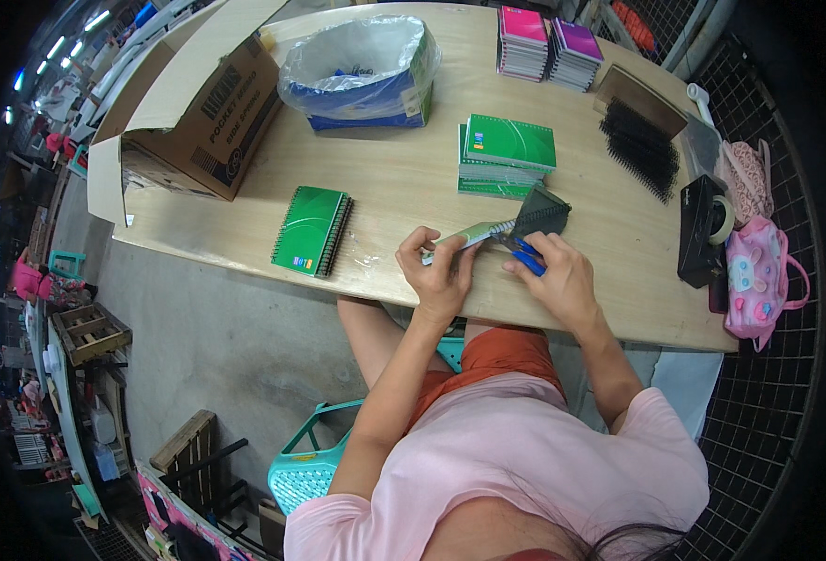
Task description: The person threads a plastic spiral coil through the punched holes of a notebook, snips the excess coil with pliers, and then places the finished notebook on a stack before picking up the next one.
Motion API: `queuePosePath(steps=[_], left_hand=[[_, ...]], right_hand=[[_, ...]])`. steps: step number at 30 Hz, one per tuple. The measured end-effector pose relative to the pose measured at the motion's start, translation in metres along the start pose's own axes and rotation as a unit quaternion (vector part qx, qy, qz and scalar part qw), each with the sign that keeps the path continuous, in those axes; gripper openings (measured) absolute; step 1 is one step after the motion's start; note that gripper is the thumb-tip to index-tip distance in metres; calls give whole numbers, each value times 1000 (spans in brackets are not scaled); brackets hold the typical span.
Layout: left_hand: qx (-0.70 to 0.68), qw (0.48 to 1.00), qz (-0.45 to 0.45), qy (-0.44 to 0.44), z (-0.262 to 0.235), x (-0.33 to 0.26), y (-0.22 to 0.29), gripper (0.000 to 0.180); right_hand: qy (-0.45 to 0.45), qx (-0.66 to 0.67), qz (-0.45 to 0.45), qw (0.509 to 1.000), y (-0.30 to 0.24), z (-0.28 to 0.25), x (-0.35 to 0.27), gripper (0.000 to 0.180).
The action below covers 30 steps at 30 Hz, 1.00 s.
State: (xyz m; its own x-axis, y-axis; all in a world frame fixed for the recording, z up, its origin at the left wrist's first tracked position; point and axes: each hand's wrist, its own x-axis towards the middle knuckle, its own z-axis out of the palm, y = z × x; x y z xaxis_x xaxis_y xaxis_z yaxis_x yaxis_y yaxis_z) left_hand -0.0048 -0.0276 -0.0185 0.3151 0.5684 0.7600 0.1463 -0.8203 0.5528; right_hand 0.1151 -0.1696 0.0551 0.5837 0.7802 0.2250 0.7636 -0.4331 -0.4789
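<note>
My left hand point(439, 271) is closed on a green spiral notebook point(469, 236), held tilted just above the table near its front edge. In my right hand point(564, 280) are blue-handled pliers point(529, 256), their dark jaws at the end of the notebook's wire spiral. Right beside the jaws is a dark grey, angular piece point(542, 213) whose kind I cannot make out. Behind my hands lies a stack of green notebooks point(507, 150). More green spiral notebooks point(310, 230) are piled to the left of my left hand.
An open cardboard box point(202, 131) and a blue bin with a plastic liner point(366, 103) stand at the back left. Pink notebooks point(522, 42) and purple notebooks point(574, 54) sit at the back. Black wire spirals point(637, 150), a tape dispenser point(701, 234) and a pink pouch point(754, 276) are at right.
</note>
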Motion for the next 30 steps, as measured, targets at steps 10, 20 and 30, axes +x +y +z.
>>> queuePosePath(steps=[10, 20, 30], left_hand=[[-23, 997, -76, 13, -5, 9, -1, 29], [-88, 974, -180, 109, -61, 50, -44, 28], [-67, 961, -159, 217, -133, 36, -52, 29]], right_hand=[[125, 103, 19, 987, 35, 4, -5, 37], [165, -165, 71, 970, 107, -20, -20, 32], [-29, 226, -36, 973, -5, 86, 3, 17]])
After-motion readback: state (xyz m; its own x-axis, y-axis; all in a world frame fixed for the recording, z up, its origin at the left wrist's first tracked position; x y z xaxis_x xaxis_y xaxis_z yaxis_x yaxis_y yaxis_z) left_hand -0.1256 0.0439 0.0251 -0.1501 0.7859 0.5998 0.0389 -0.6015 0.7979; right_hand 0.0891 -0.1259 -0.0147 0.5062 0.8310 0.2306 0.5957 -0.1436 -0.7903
